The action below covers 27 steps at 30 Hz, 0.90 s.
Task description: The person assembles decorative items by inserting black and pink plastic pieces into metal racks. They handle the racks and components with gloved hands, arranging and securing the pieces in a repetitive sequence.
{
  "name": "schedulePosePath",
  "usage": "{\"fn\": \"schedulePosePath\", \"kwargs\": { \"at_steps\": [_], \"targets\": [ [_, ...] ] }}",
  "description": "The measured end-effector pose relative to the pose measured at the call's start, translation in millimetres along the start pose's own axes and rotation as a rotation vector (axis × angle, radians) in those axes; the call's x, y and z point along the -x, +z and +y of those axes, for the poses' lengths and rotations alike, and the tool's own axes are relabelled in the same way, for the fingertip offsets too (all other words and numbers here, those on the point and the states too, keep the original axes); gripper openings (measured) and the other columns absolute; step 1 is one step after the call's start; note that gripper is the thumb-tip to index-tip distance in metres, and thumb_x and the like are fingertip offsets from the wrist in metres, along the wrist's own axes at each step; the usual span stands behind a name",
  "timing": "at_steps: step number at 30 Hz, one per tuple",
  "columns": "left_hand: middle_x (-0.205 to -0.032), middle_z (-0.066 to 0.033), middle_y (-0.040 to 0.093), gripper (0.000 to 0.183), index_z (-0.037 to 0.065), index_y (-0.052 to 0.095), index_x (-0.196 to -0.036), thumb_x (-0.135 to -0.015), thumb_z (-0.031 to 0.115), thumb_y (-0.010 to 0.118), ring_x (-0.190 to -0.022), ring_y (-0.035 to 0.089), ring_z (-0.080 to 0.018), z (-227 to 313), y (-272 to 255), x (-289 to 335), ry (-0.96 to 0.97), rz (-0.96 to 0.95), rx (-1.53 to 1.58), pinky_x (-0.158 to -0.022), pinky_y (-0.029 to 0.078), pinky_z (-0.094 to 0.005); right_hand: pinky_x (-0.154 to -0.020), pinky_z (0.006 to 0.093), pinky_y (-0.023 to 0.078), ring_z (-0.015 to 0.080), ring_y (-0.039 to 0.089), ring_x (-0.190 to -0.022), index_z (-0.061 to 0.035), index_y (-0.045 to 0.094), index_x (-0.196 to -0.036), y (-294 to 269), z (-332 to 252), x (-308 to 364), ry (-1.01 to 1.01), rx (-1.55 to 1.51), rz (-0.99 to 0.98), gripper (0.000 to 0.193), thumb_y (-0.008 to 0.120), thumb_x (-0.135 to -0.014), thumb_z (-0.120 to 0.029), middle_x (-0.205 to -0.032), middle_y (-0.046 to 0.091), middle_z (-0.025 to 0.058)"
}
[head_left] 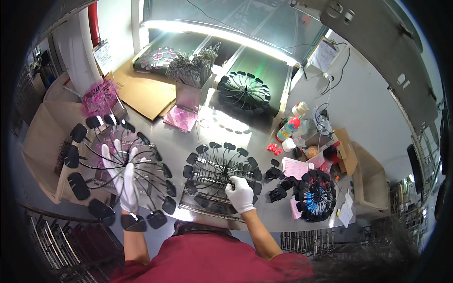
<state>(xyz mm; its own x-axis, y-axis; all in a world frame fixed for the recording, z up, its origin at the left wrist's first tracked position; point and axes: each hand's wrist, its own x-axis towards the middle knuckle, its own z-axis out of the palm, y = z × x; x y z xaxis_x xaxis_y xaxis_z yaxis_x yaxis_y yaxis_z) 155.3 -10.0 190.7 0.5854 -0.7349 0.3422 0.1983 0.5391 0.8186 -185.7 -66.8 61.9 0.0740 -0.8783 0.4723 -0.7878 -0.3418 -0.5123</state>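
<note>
Both my hands wear white gloves. My left hand (124, 184) reaches up among the thin dark spokes of a wheel-shaped wire rack (126, 163) and holds it near its hub, raised above the table's left side. Black rounded pads ring its rim. A second, similar wire rack (226, 170) lies over a ridged metal tray (207, 207) in front of me. My right hand (241, 195) has its fingers closed at that rack's hub; the exact grip is partly hidden.
Another rack (245, 89) sits on the green conveyor belt (264, 66) at the back. Thin metal wires (191, 68) stand in a box beside brown cardboard (141, 92). At right are a red-capped bottle (289, 128), loose black pads (278, 191) and another rack (315, 195).
</note>
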Motion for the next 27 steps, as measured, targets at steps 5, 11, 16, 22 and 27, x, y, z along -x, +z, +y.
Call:
{"fn": "schedulePosePath", "kwargs": {
  "at_steps": [5, 11, 16, 22, 27],
  "targets": [
    [-0.166, -0.0094, 0.042, 0.099, 0.032, 0.005, -0.173, -0.099, -0.009, 0.056, -0.128, 0.062, -0.0250, -14, 78, 50, -0.272, -0.014, 0.101, -0.099, 0.059, -0.0407, -0.071, 0.0394, 0.060, 0.0295, 0.073, -0.082, -0.0056, 0.074, -0.115, -49, -98, -5, -0.173, -0.536, -0.131, 0.029, 0.080, -0.089, -0.016, -0.105, 0.074, 0.0134],
    [-0.170, -0.0160, 0.034, 0.101, 0.015, 0.010, -0.173, -0.096, 0.002, 0.075, -0.133, 0.058, -0.0285, -57, 83, 88, -0.292, -0.514, 0.150, -0.111, 0.054, -0.0453, -0.063, 0.0375, 0.058, 0.0284, 0.072, -0.072, -0.0066, 0.072, -0.106, -46, -104, 15, -0.114, -0.236, -0.014, 0.028, 0.081, -0.080, -0.006, -0.095, 0.073, 0.0108],
    [-0.124, -0.0105, 0.075, 0.048, 0.001, 0.062, -0.145, -0.100, 0.011, 0.075, -0.104, 0.072, -0.0183, -103, -32, 63, -0.586, -1.017, -0.336, -0.095, 0.060, -0.0325, -0.065, 0.0426, 0.060, 0.0355, 0.072, -0.069, -0.0044, 0.075, -0.105, -57, -57, 43, 0.028, -0.092, 0.098, 0.025, 0.070, -0.081, -0.002, -0.082, 0.074, 0.0159],
    [-0.119, -0.0118, 0.074, 0.037, -0.001, 0.065, -0.139, -0.104, 0.011, 0.066, -0.101, 0.074, -0.0182, -91, -65, 58, -0.822, -0.350, -0.357, -0.080, 0.063, -0.0315, -0.070, 0.0529, 0.058, 0.0428, 0.073, -0.076, -0.0110, 0.067, -0.106, 17, -14, 64, 0.379, 0.168, -0.072, 0.018, 0.069, -0.090, -0.019, -0.082, 0.074, 0.0183],
    [-0.115, -0.0118, 0.074, 0.030, -0.001, 0.067, -0.133, -0.106, 0.012, 0.065, -0.100, 0.075, -0.0213, -91, -63, 72, -0.888, -0.363, -0.186, -0.081, 0.064, -0.0346, -0.066, 0.0510, 0.057, 0.0390, 0.072, -0.068, -0.0122, 0.062, -0.106, 10, -35, 40, 0.444, 0.112, -0.047, 0.020, 0.071, -0.090, -0.018, -0.074, 0.073, 0.0135]
  ]
}}
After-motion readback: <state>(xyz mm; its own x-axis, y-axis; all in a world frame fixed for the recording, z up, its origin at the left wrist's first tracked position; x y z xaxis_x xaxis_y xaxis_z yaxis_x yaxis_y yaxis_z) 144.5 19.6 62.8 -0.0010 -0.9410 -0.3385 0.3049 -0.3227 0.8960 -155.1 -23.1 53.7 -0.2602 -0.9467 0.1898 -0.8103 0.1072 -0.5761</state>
